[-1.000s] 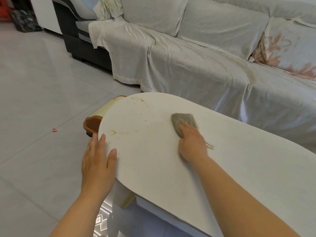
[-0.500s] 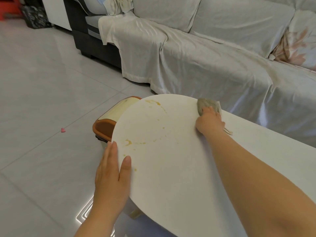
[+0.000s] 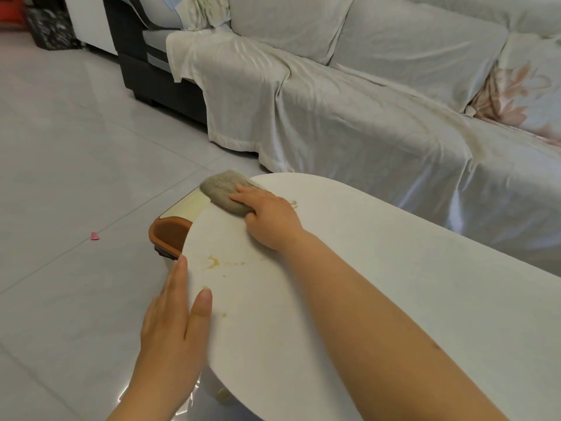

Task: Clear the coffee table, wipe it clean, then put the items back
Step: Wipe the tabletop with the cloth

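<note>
- Coffee table (image 3: 394, 299), cut off at right and bottom, points its rounded end toward centre left.
- Right hand (image 3: 267, 214) presses flat fingers on the cloth (image 3: 221, 189) there, partly hiding it.
- Left hand (image 3: 173, 323) lies flat, fingers straight, on the lower-left edge.

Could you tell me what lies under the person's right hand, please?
A grey-brown cloth, pressed by the right hand onto the rounded end of the coffee table. The tabletop beneath cloth and hand is covered.
</note>
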Motion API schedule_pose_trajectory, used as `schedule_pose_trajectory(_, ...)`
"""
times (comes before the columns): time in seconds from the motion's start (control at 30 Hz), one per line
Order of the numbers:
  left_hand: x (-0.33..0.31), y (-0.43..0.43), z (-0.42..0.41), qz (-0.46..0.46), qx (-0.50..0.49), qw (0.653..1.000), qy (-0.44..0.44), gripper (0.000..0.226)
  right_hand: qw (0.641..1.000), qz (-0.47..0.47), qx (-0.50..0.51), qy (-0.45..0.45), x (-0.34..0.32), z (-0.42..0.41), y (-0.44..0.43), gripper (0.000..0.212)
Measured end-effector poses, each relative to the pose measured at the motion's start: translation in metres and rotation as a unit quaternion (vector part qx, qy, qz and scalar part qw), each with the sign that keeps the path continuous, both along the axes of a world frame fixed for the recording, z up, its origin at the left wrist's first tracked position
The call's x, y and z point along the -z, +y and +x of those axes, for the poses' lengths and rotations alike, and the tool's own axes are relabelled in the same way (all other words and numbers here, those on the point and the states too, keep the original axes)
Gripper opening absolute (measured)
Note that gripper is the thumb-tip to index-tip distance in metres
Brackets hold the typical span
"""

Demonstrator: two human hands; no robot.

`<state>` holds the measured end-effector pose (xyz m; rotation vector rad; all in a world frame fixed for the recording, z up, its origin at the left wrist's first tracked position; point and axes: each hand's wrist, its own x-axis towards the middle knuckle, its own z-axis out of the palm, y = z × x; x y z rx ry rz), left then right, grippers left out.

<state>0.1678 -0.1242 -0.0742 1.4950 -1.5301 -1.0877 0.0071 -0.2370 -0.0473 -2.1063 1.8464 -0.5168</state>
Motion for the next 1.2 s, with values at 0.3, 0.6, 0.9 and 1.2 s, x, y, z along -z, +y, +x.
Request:
schedule_pose_trajectory(0.3,0.004,-0.004,0.015,-0.007,0.029,0.999,-0.019,0.052,0.962,0.017,0.266,0.060,-0.002,-0.056,0.014,0.055)
schedule_pose_trajectory(0.6,0.006,0.000,0.012,-0.025,0.047,0.992,-0.112,0.055,0.999,-0.012,-0.041,0.007,0.006,0.025,0.055,0.053)
schedule_pose_trajectory(0.9,0.006,0.009,0.038,-0.038,0.081,0.969,-0.231,0.049,0.981,0.018,0.190,0.027,-0.003,-0.017,0.078,0.052)
schedule_pose_trajectory(1.2,-0.008,0.019,0.063,-0.073,-0.018,0.970,-0.233,0.047,0.995,0.011,-0.100,0.008,-0.003,0.051,0.135,0.053)
